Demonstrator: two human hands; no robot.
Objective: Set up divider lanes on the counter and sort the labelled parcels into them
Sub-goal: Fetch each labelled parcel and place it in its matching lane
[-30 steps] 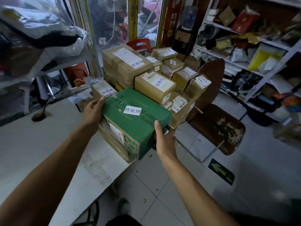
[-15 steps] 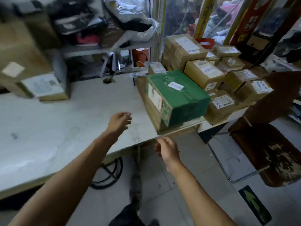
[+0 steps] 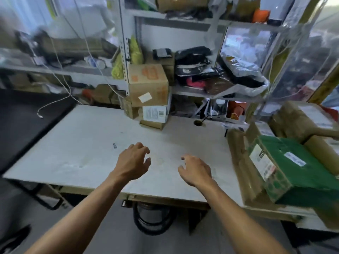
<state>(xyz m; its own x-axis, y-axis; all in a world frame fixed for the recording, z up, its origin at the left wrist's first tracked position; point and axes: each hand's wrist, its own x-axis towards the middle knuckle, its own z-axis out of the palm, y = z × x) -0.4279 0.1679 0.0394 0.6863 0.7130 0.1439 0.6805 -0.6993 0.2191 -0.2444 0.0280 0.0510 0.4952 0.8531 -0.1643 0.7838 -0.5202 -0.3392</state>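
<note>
We have both hands out over the pale, scuffed white surface (image 3: 91,143), and neither holds anything: the left hand (image 3: 133,162) hangs with its fingers (image 3: 145,149) loosely curled, and the right hand (image 3: 197,170) beside it has its fingers (image 3: 183,158) loosely curled too, spread a little toward the left hand. The labelled parcels sit to the right of our right hand, at the surface's end: a green cardboard box with a small white label (image 3: 297,169) lies on top of brown taped cartons (image 3: 245,167), and further brown parcels (image 3: 302,120) are stacked behind it. We see no dividers anywhere near the hands, so we judge the lanes are not yet laid out and that is the step in hand. To do it well, we should use the bare stretch left of the green box for the lanes, set them parallel and wide enough for the largest carton, and leave reach between them and the pile. The stack of brown and white boxes (image 3: 150,94) at the back of the surface, against the metal shelving (image 3: 125,57), limits depth there. The frame is blurred, so the label text cannot be read.
</note>
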